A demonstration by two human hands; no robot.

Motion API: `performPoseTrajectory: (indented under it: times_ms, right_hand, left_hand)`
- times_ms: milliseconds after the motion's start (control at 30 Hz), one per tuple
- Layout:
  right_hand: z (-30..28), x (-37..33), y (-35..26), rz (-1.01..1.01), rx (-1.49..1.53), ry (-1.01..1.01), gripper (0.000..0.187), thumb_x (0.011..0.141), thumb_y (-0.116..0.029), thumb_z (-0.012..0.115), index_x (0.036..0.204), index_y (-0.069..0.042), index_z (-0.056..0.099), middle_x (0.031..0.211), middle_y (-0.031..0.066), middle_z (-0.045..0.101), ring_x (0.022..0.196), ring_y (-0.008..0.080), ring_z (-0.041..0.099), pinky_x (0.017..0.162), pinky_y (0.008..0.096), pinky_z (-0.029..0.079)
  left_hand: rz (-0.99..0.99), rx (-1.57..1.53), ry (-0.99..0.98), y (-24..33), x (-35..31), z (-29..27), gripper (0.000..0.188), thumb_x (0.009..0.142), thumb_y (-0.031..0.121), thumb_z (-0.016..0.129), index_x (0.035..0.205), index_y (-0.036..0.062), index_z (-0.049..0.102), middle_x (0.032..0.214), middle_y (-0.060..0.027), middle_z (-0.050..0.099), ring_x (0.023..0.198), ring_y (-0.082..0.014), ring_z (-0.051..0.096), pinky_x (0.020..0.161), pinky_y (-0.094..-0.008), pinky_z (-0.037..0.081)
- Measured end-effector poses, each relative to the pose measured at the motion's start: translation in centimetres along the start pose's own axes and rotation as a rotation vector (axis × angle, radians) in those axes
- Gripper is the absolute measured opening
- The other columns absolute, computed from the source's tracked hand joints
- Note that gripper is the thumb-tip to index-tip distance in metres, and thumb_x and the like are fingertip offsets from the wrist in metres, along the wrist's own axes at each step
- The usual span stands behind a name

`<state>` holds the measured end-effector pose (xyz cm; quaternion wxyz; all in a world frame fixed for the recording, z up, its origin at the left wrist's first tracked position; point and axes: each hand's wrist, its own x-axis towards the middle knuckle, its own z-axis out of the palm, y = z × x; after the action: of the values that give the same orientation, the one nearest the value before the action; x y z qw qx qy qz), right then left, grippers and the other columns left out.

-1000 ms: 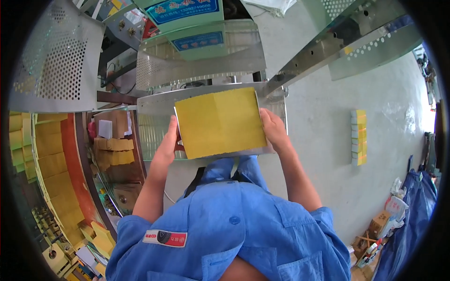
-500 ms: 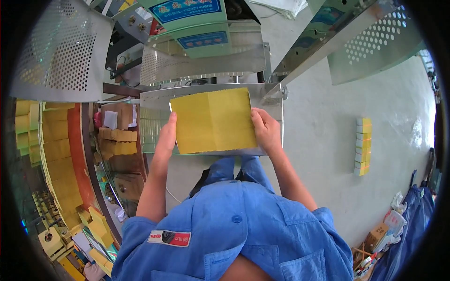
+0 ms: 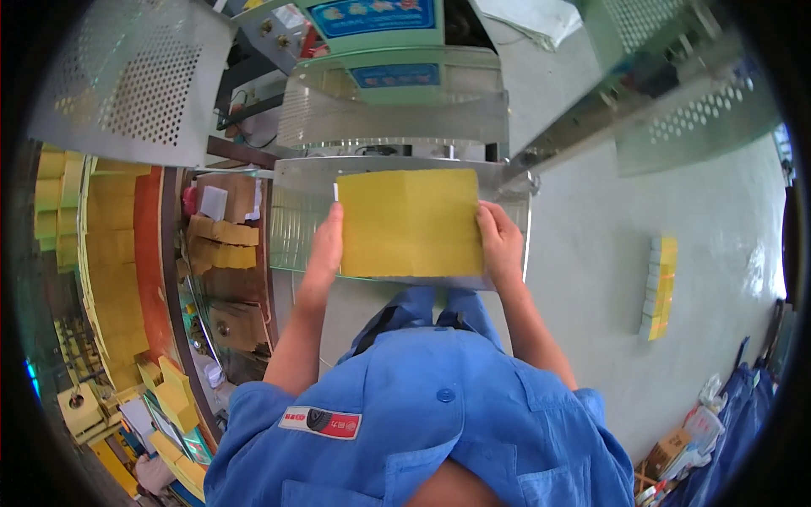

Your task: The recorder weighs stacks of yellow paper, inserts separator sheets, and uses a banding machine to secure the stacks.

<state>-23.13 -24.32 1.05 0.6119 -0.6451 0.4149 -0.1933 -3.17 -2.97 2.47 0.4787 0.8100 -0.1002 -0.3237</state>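
I hold a rectangular yellow paper stack (image 3: 409,224) flat between both hands. A faint crease runs down its middle, and a white edge shows at its left side. My left hand (image 3: 327,241) grips the left edge, thumb along the side and the other fingers mostly hidden underneath. At the right edge, my right hand (image 3: 501,241) closes on it the same way. Below the stack lies the metal tray (image 3: 296,228) of the machine in front of me. How many sheets are in the stack cannot be told.
Perforated metal guards (image 3: 152,93) flank the machine, with a clear cover (image 3: 397,114) ahead. To the left stand shelves with cardboard pieces (image 3: 224,241) and a long row of yellow paper (image 3: 114,270). Banded yellow-and-white bundles (image 3: 659,287) rest on the floor at right, near blue sheeting (image 3: 735,422).
The yellow paper stack has turned from a slight tilt to nearly level, still in both hands. The whole view has shifted, so the surroundings sit a little further right.
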Motion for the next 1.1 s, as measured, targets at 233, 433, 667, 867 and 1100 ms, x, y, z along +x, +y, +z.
performPoseTrajectory:
  times_ms: [233, 433, 667, 867, 1100]
  right_hand:
    - [1.2, -0.5, 0.2, 0.108, 0.361, 0.045, 0.029, 0.099, -0.025, 0.053, 0.113, 0.000, 0.061, 0.104, 0.0036, 0.064, 0.095, 0.0103, 0.057, 0.084, 0.0251, 0.046]
    - [1.5, -0.8, 0.3, 0.111, 0.379, 0.048, 0.032, 0.100, -0.027, 0.052, 0.115, 0.000, 0.060, 0.105, 0.0046, 0.063, 0.095, 0.0106, 0.056, 0.084, 0.0254, 0.046]
    - [1.6, -0.9, 0.3, 0.096, 0.341, 0.056, 0.034, 0.101, -0.030, 0.050, 0.116, -0.002, 0.060, 0.105, 0.0048, 0.062, 0.096, 0.0116, 0.057, 0.084, 0.0258, 0.046]
    - [1.6, -0.8, 0.3, 0.074, 0.357, 0.049, 0.032, 0.100, -0.028, 0.052, 0.114, 0.000, 0.060, 0.103, 0.0039, 0.063, 0.094, 0.0099, 0.056, 0.083, 0.0255, 0.046]
    - [1.6, -0.8, 0.5, 0.092, 0.392, 0.039, 0.030, 0.100, -0.027, 0.053, 0.113, -0.001, 0.061, 0.103, 0.0033, 0.063, 0.093, 0.0096, 0.056, 0.083, 0.0247, 0.046]
  left_hand:
    - [0.026, -0.085, -0.025, -0.5, 0.5, -0.1, 0.068, 0.102, 0.055, 0.031, 0.120, -0.0036, 0.061, 0.109, -0.0101, 0.064, 0.100, -0.0194, 0.059, 0.089, -0.0317, 0.046]
    - [0.261, 0.196, 0.087, 0.3, 0.9, -1.0, 0.046, 0.103, 0.036, 0.036, 0.102, -0.0009, 0.065, 0.091, -0.0284, 0.063, 0.086, -0.0464, 0.059, 0.075, -0.0438, 0.048]
    - [0.330, 0.578, 0.223, 1.8, 0.3, -1.5, 0.037, 0.099, 0.024, 0.039, 0.089, -0.0027, 0.062, 0.084, -0.0269, 0.063, 0.078, -0.0461, 0.061, 0.069, -0.0514, 0.048]
    - [0.403, 0.628, 0.215, 2.6, 0.3, -0.6, 0.037, 0.098, 0.021, 0.039, 0.083, -0.0028, 0.063, 0.078, -0.0277, 0.062, 0.076, -0.0468, 0.060, 0.069, -0.0535, 0.048]
    - [0.308, 0.412, 0.209, 2.5, 0.9, -0.1, 0.044, 0.100, 0.029, 0.040, 0.085, -0.0050, 0.062, 0.080, -0.0295, 0.061, 0.079, -0.0487, 0.059, 0.067, -0.0516, 0.046]
